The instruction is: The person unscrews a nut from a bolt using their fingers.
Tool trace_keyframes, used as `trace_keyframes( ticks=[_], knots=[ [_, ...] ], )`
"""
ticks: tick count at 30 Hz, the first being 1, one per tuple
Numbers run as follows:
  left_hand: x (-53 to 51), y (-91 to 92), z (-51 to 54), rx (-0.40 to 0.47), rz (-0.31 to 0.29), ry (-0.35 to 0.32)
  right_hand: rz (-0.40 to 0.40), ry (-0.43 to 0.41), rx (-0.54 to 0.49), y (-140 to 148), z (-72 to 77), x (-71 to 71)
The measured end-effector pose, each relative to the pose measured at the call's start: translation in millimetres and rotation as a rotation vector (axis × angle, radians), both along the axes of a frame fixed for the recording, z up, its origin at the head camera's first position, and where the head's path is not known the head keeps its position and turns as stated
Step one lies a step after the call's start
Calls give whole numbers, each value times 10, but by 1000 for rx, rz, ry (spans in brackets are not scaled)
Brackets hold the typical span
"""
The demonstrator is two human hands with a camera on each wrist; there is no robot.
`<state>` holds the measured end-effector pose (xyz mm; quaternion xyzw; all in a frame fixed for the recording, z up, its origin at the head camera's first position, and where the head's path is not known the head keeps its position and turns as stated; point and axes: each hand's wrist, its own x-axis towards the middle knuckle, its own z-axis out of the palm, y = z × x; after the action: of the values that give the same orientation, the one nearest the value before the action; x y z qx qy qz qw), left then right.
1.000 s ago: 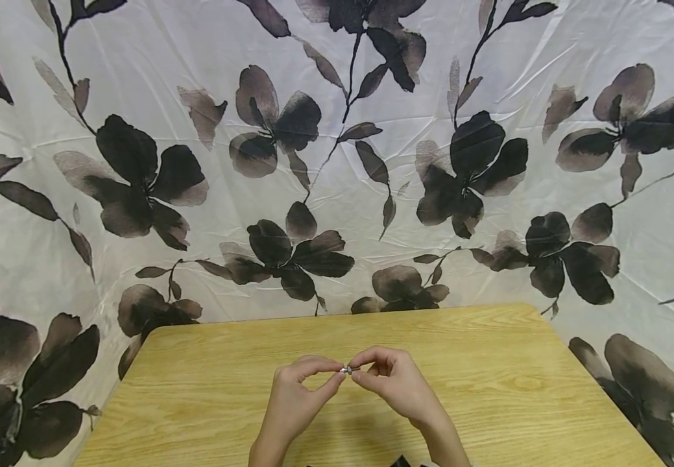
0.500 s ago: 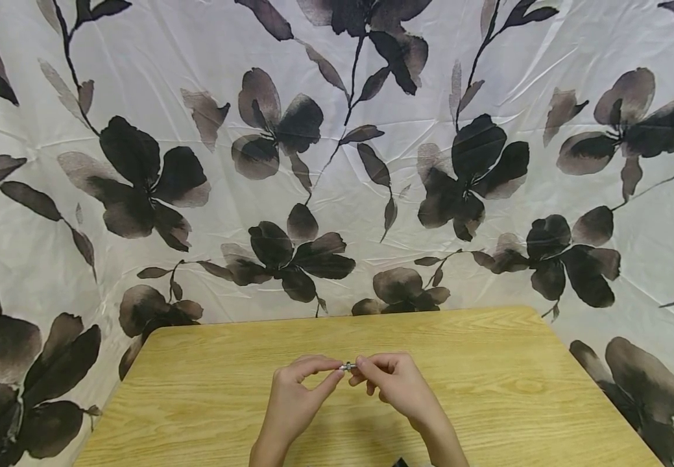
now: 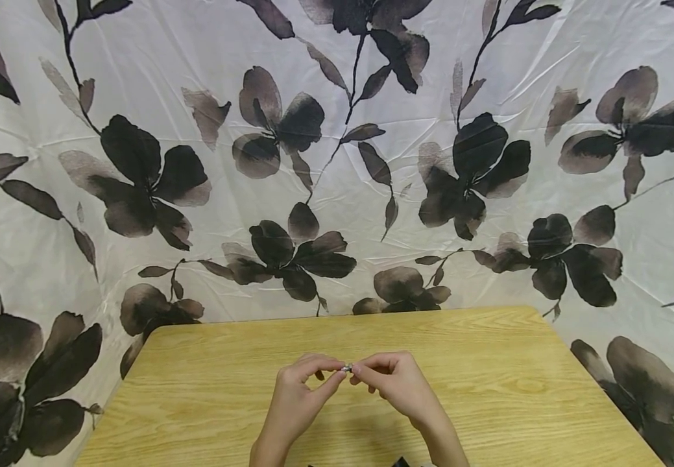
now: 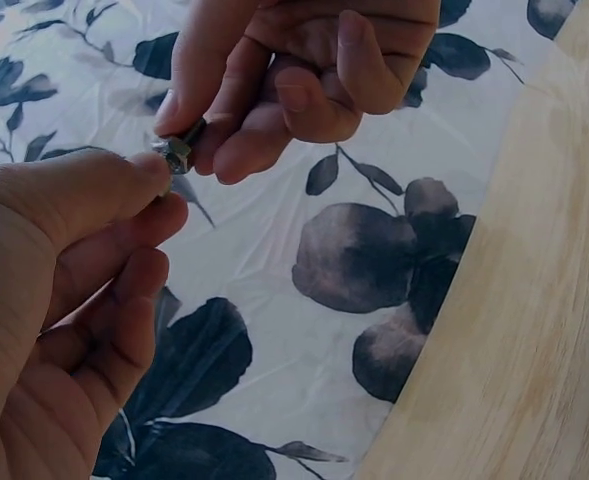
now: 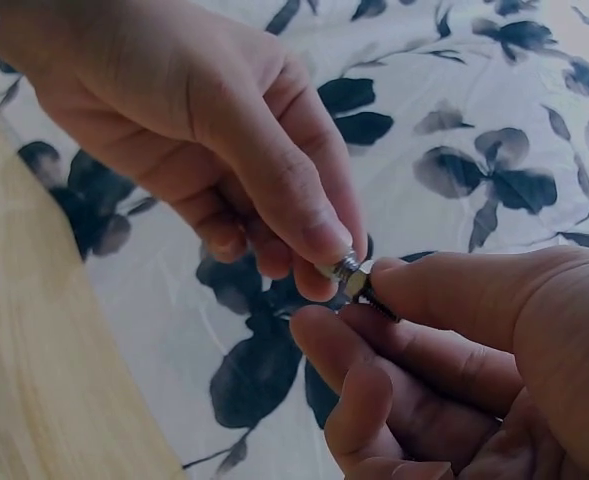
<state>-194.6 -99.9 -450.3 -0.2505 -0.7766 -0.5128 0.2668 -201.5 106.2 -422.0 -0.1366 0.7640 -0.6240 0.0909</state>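
Your right hand has shifted closer to the nut, apparently regripping; it pinches the bolt there, your left hand pinching the part across the nut

Metal bolt: in head view too small to make out its threads. One end hidden in the left hand, part of the rest behind the right hand. Counter's near side cut by the bottom edge. Dark object there mostly out of frame, unidentifiable. Floral cloth runs off top and sides.
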Motion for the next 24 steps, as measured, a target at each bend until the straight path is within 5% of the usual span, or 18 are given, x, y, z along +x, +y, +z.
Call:
trace_keyframes(
  ticks=[16, 21, 24],
  knots=[
    [27, 15, 8, -1, -19, -5, 24, 109, -57, 12, -11, 16],
    [5, 10, 23, -8, -15, 16, -74, 40, -76, 13, 15, 1],
    [13, 7, 21, -3, -14, 19, -68, -27, -30, 12, 5, -4]
  ],
)
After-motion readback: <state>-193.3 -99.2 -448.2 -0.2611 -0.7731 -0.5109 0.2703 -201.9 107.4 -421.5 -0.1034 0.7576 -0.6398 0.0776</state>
